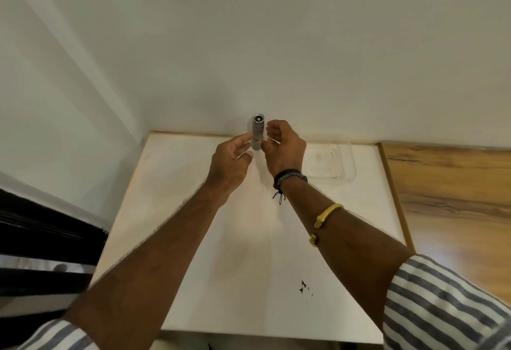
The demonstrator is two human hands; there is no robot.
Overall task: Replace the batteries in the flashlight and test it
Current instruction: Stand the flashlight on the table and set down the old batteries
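A small silver flashlight (257, 131) stands upright on the white table (243, 239), close to its far edge and the wall, with its round end facing up. My left hand (231, 161) is just left of it, fingers relaxed and the index fingertip at its side. My right hand (284, 147) is just right of it, fingers loosely curled and the thumb tip near the flashlight's lower part. Neither hand wraps around the flashlight. No loose batteries are visible.
A clear plastic tray (333, 163) lies on the table to the right of my right hand. A wooden surface (448, 197) adjoins the table on the right. Dark furniture (41, 239) stands to the left. Small dark specks (304, 288) mark the table's near part.
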